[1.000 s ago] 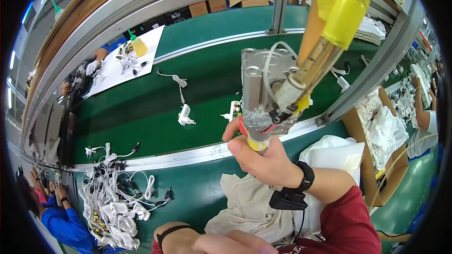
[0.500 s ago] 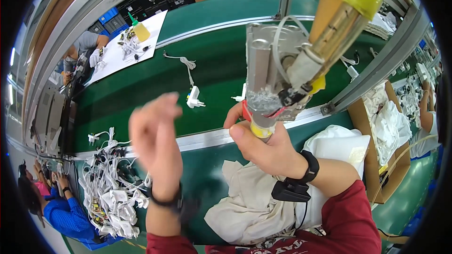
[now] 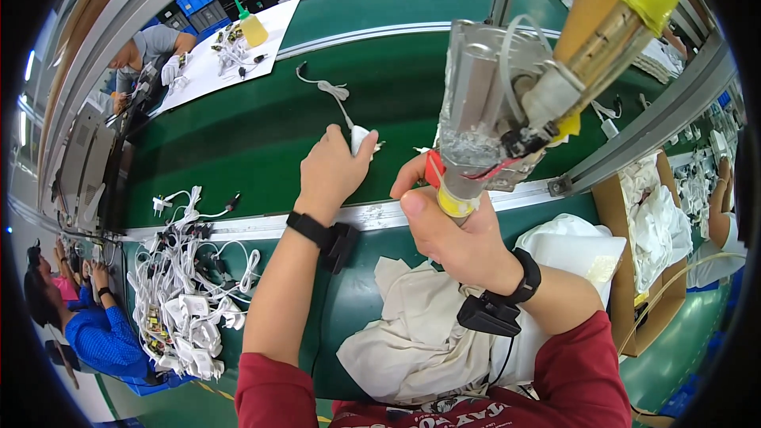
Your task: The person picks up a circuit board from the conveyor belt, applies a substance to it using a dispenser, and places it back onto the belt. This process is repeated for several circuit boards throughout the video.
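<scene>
On the green conveyor belt (image 3: 238, 147), my left hand (image 3: 334, 170) has its thumb and fingers closed about a white plug-in power adapter (image 3: 361, 137), partly hidden by the hand. The adapter's coiled white cable (image 3: 334, 91) stretches away over the belt. My right hand (image 3: 460, 234) is wrapped round the lower end of a hanging metal tool (image 3: 468, 103), at a yellow-taped part beside a red lever. Its index finger and thumb lie near that lever. Another white plug (image 3: 422, 150) shows only in part behind the tool.
At near left lies a heap of white adapters and cables (image 3: 186, 309). Cream cloth (image 3: 420, 325) lies before me, with a carton (image 3: 658, 269) of white cloth to the right. A metal rail (image 3: 380, 215) edges the belt. Co-workers sit at left and right; a yellow bottle (image 3: 254, 30) stands far left.
My left hand has moved forward and right, from above the near rail to the adapter on the belt, and closed on it. My right hand stays on the tool. The view has shifted slightly.
</scene>
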Tool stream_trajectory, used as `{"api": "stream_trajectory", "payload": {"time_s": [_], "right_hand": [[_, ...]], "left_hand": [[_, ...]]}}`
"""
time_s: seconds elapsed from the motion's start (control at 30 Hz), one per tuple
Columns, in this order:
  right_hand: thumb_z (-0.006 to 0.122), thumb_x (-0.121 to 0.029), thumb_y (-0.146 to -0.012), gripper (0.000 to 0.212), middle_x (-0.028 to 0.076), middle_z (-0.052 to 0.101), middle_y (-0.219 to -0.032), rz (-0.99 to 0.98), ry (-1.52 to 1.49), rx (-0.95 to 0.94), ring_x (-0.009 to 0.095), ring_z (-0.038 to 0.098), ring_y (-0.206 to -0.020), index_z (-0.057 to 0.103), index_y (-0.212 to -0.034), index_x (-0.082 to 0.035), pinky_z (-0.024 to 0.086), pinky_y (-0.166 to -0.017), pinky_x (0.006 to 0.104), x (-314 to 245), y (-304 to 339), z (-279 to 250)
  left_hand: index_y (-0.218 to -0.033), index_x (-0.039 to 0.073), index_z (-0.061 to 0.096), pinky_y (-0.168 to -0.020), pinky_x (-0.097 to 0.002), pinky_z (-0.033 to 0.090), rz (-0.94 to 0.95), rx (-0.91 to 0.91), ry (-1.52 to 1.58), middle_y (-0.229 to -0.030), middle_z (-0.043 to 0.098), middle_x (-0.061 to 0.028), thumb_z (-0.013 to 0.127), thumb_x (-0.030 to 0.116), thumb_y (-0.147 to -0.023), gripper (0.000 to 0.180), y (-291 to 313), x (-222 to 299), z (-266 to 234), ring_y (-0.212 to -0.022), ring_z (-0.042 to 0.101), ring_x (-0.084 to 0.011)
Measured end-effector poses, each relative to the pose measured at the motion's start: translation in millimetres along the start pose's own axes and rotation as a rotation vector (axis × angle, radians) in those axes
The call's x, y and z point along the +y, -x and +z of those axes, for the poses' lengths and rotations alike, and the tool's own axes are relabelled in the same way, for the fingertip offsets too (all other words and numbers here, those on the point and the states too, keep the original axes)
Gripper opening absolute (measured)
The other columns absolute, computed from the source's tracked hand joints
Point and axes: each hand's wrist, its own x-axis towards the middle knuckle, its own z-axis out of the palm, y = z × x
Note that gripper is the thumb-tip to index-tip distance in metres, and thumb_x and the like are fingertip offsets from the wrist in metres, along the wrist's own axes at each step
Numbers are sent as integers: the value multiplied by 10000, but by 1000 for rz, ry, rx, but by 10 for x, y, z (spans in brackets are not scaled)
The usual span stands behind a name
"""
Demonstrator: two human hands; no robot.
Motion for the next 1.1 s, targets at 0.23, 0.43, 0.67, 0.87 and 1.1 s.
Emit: {"api": "stream_trajectory", "payload": {"time_s": [0.23,0.43,0.67,0.87,1.1], "right_hand": [[531,-230,-921,214,-49,422,-533,-27,-12,-20,21,348,-413,475,-978,-31,267,-395,194,0,8,43],[524,-219,-923,205,-49,414,-524,4,-16,-8,19,345,-412,473,-977,-28,267,-395,194,35,6,-40],[506,-205,-930,195,-47,406,-526,-26,-8,-45,17,334,-412,465,-984,-23,255,-393,192,-18,-9,-2],[477,-230,-946,225,-38,385,-511,-51,26,-3,30,317,-391,449,-1006,-15,250,-378,198,-42,-40,-27],[574,-203,-906,213,-58,481,-591,-45,-25,95,-1,398,-462,491,-979,-21,277,-397,185,-61,-131,-128]], "left_hand": [[-912,17,516,-699,-455,492,332,473,-30,-912,617,-223,603,307,-815,319,-311,-265,716,-836,605,-382],[-984,31,495,-654,-470,494,235,-155,-3,-1079,561,-248,553,202,-818,245,135,7,220,-918,583,-390],[-975,56,456,-521,-319,488,-404,-33,1111,-976,621,-128,541,191,-887,182,485,-435,-46,-824,636,-217],[-1103,43,437,-520,-213,462,-363,-210,1636,-1071,592,-110,524,197,-914,259,914,-202,23,-922,614,-148],[-1310,62,332,-713,-280,536,-180,-792,1847,-1238,507,-116,465,102,-929,405,1422,206,437,-1111,538,-191]]}}
